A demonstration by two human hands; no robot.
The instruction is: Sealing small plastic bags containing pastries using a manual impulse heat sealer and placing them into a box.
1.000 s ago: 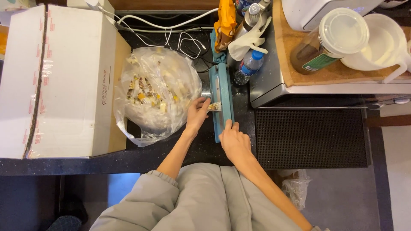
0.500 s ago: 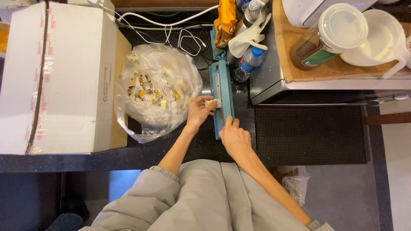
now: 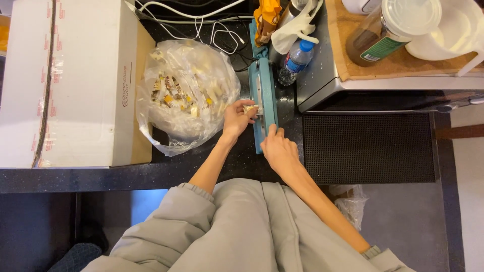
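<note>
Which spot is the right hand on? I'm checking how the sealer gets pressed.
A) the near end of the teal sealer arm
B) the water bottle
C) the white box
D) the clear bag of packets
A: the right hand presses on the near end of the teal sealer, while the left hand holds a small packet at its edge.

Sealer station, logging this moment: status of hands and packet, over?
Left hand holds small packet at the teal heat sealer. Right hand presses the sealer's near end. Clear bag of packets beside left hand, not blocking.
</note>
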